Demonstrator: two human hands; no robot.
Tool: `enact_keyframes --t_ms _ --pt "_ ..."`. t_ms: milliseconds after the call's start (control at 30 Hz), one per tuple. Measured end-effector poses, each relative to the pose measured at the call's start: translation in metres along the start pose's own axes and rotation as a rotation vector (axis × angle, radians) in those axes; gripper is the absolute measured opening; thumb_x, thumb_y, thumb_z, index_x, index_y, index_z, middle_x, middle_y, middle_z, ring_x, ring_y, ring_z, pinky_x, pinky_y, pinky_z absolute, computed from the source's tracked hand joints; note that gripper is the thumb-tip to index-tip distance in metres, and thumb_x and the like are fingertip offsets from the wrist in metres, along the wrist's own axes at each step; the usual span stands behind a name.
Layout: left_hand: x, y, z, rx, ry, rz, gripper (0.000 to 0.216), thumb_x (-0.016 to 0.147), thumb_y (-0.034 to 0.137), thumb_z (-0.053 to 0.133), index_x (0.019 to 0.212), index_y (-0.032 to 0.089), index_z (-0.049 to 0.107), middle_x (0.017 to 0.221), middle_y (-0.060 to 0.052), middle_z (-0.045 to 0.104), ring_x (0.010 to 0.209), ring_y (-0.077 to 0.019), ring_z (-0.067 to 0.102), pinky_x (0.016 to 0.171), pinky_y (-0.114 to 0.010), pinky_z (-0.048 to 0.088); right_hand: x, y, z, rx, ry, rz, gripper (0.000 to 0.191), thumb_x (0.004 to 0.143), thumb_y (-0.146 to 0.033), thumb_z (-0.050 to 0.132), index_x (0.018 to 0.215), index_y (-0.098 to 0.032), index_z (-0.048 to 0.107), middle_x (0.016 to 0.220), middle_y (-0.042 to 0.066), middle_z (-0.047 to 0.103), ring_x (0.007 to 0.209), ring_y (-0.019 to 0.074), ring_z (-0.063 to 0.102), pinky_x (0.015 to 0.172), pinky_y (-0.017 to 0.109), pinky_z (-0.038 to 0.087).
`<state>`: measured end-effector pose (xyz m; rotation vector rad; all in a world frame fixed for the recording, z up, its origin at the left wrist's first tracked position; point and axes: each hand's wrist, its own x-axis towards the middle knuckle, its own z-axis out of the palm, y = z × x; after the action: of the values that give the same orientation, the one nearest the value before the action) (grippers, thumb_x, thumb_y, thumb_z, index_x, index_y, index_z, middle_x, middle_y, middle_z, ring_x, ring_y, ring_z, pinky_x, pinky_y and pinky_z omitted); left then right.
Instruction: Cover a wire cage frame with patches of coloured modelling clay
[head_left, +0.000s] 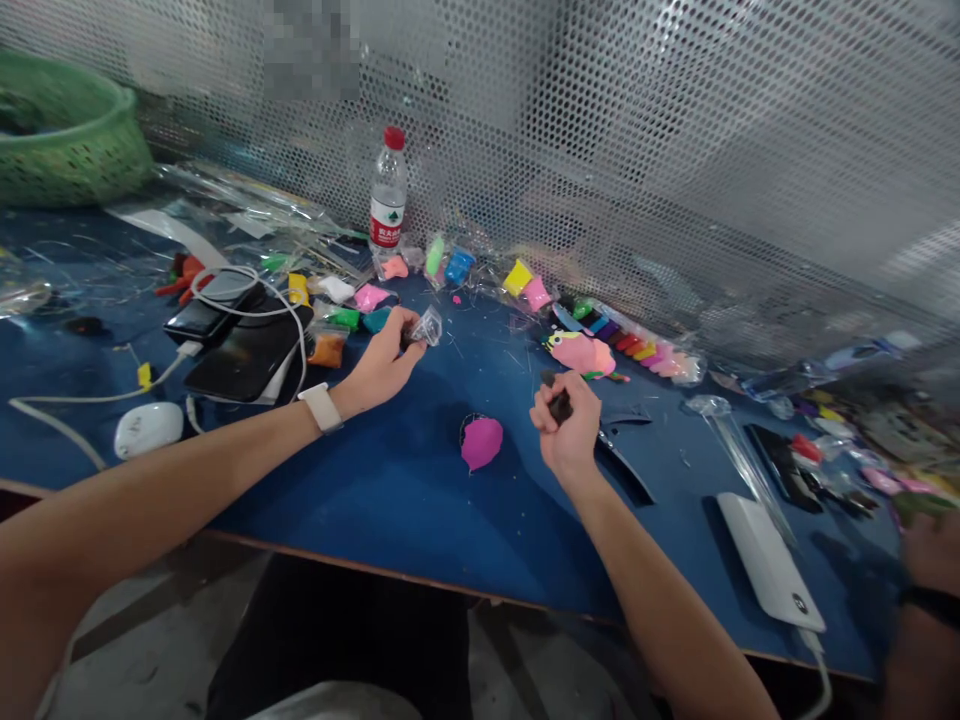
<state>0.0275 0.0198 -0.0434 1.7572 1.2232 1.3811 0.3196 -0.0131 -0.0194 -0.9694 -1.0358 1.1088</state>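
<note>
My left hand [382, 362], with a white band at its wrist, pinches a small clear plastic packet [429, 327] with something dark in it. Fingers of my right hand [574, 425] are closed around a black lump of modelling clay [559, 405]. On the blue table between the hands lies a flat magenta clay piece [481, 442] with a dark outline at its left side. Beyond my right hand rests a pink clay fish-like figure [579, 352] with an eye and a yellow part. Dark scissors-like tools [626, 465] lie beside my right wrist.
Several coloured clay packets [459, 266] line the back, near a water bottle [388, 195]. Phones [247, 350], a cable and a white case [148, 430] sit left, below a green basket [67, 130]. A white power bank [769, 560] and another person's hand [934, 550] are right.
</note>
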Motion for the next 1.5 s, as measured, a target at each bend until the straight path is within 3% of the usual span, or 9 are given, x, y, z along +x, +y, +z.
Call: enact_keyframes --t_ms 167,367,533,633,800,967,1167,1333,1500 --pt "0.000 0.006 -0.001 -0.211 -0.103 -0.031 0.027 0.093 0.017 0.062 0.105 0.026 0.040 0.097 -0.004 0.074 0.089 -0.0208 0.071 0.081 -0.039 0.054 -0.006 0.001 0.006 -0.140 0.041 -0.069 0.062 0.082 -0.039 0.092 0.060 -0.022 0.036 0.066 -0.008 0.051 0.043 -0.0001 0.027 0.040 0.019 0.025" --pt "0.002 0.001 -0.001 -0.395 -0.126 -0.060 0.041 0.086 0.024 0.063 0.125 0.025 0.049 0.095 0.000 0.067 0.080 -0.0174 0.063 0.076 -0.035 0.053 -0.002 0.004 0.003 -0.039 -0.026 -0.008 0.020 0.075 -0.024 0.072 0.090 -0.027 0.059 0.073 -0.010 0.062 0.039 0.0030 0.032 0.037 0.018 0.029" --pt "0.001 0.004 0.001 -0.323 -0.077 -0.042 0.030 0.113 0.050 0.053 0.121 0.022 0.061 0.100 -0.006 0.073 0.088 -0.0188 0.070 0.083 -0.036 0.058 0.006 0.013 -0.004 -0.006 -0.004 0.022 0.028 0.066 -0.020 0.067 0.090 -0.027 0.056 0.094 -0.004 0.073 0.070 0.0151 0.076 0.047 0.023 0.059" --pt "-0.001 0.012 -0.002 -0.166 -0.047 0.059 0.031 0.114 0.050 0.061 0.112 0.020 0.070 0.107 -0.009 0.079 0.090 -0.0166 0.072 0.084 -0.032 0.059 0.010 0.018 -0.007 -0.008 0.006 0.005 0.036 0.065 -0.019 0.067 0.096 -0.028 0.052 0.090 -0.006 0.076 0.080 0.0194 0.083 0.058 0.029 0.070" --pt "-0.003 0.017 -0.007 -0.076 -0.019 0.092 0.046 0.109 0.057 0.071 0.084 0.018 0.072 0.079 -0.005 0.077 0.065 -0.0117 0.070 0.064 -0.025 0.055 0.010 0.019 -0.006 -0.091 -0.008 0.017 0.041 0.083 -0.042 0.085 0.103 -0.027 0.053 0.108 0.000 0.085 0.058 0.0152 0.078 0.042 0.024 0.060" --pt "-0.006 0.024 -0.007 0.004 -0.099 0.044 0.065 0.113 0.067 0.060 0.069 0.020 0.061 0.062 -0.003 0.068 0.048 -0.0095 0.060 0.050 -0.023 0.045 0.000 0.009 0.002 -0.325 -0.135 -0.080 0.046 0.093 -0.062 0.087 0.106 -0.024 0.066 0.093 0.002 0.087 0.034 0.0066 0.050 0.032 0.021 0.036" --pt "-0.025 0.049 0.005 0.003 -0.238 0.246 0.077 0.122 0.069 0.024 0.074 0.020 0.059 0.068 -0.002 0.061 0.054 -0.0122 0.054 0.055 -0.029 0.042 -0.030 -0.014 0.025 -0.610 -0.353 -0.330 0.027 0.099 -0.052 0.087 0.112 -0.028 0.087 0.118 0.006 0.089 0.050 0.0083 0.051 0.052 0.029 0.046" --pt "-0.035 0.057 0.012 -0.061 -0.321 0.225 0.072 0.123 0.066 0.023 0.087 0.020 0.066 0.063 0.001 0.059 0.051 -0.0126 0.054 0.056 -0.029 0.042 -0.044 -0.016 0.037 -0.708 -0.351 -0.478 0.011 0.102 -0.039 0.084 0.103 -0.029 0.089 0.095 0.002 0.086 0.058 0.0138 0.056 0.066 0.033 0.053" --pt "-0.033 0.056 0.011 0.017 -0.358 0.240 0.045 0.123 0.055 0.037 0.102 0.022 0.059 0.067 0.004 0.064 0.051 -0.0125 0.060 0.057 -0.027 0.044 -0.044 -0.016 0.037 -0.676 -0.329 -0.405 0.017 0.103 -0.036 0.079 0.090 -0.027 0.085 0.081 0.000 0.082 0.061 0.0159 0.062 0.063 0.032 0.050"
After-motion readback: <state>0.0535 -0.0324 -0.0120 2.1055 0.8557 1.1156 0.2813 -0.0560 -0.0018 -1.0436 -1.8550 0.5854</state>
